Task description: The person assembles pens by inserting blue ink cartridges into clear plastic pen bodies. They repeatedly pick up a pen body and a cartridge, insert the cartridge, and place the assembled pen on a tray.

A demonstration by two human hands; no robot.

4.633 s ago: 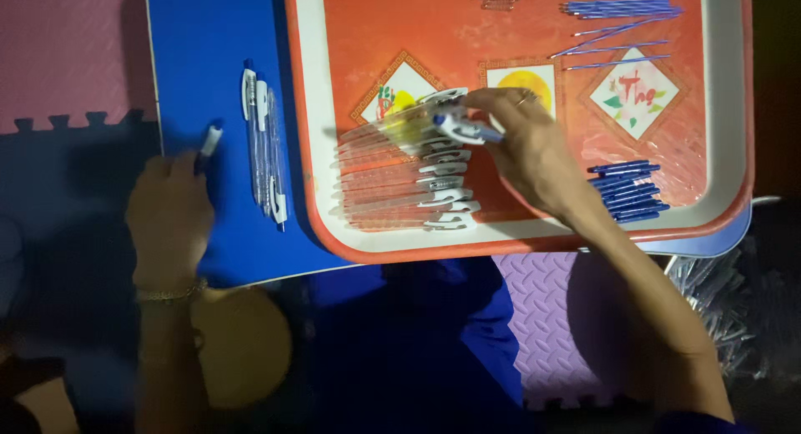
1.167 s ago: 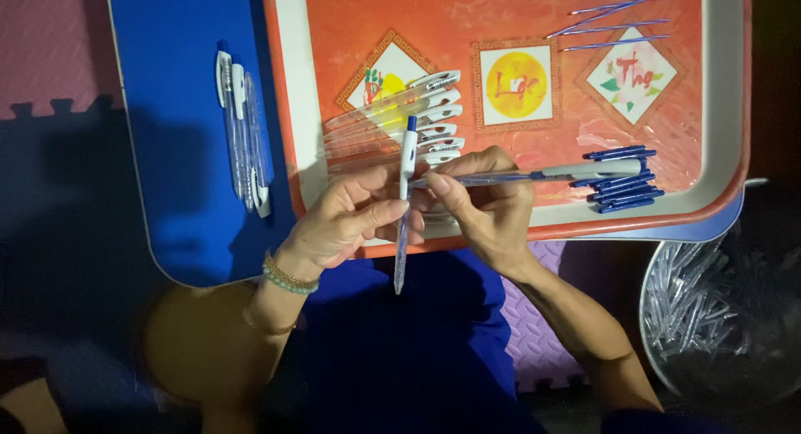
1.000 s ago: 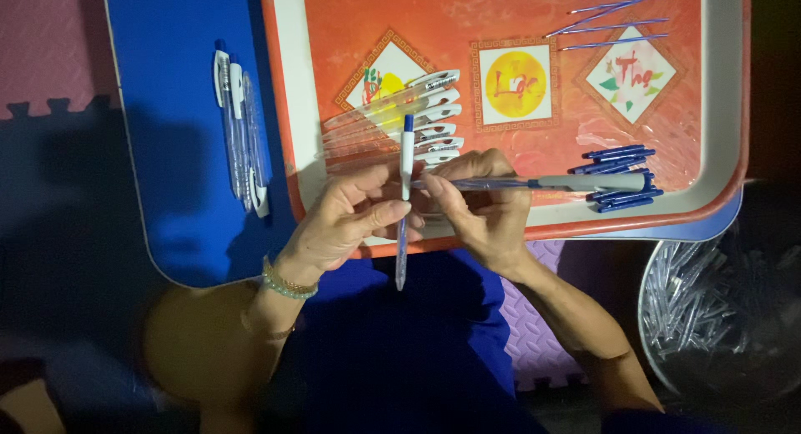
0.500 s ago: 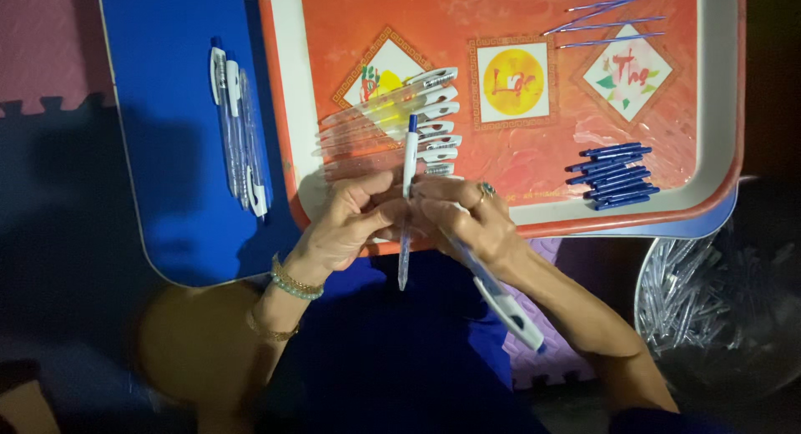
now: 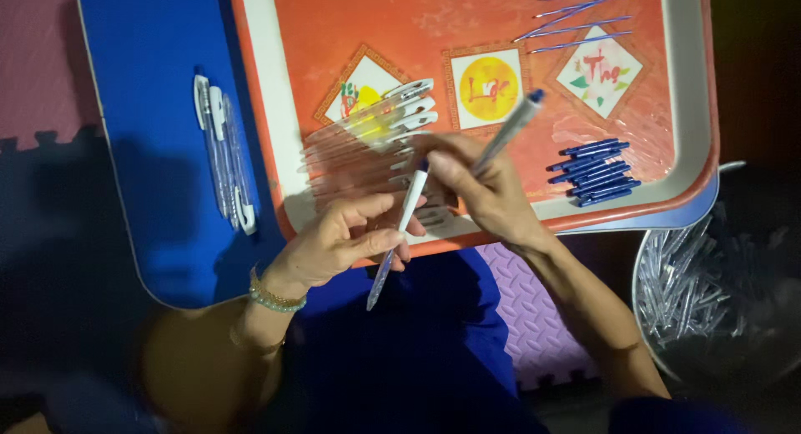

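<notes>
Currently my left hand (image 5: 338,242) pinches a clear pen (image 5: 399,234), tip toward 7 o'clock, while my right hand (image 5: 484,188) grips a second pen (image 5: 507,132) angled toward 1 o'clock over the orange tray (image 5: 267,150).

Glossy plastic tray (image 5: 692,108); clear plastic pen (image 5: 399,234); seemingly foam mat (image 5: 534,317)

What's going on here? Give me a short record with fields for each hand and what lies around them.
Left hand: pinches a clear pen, tip pointing down
Right hand: holds a second pen, angled up to the right
Orange tray: row of clear pen barrels, pile of blue caps, blue refills
Blue board: finished pens
Bin: clear barrels, at right
</notes>
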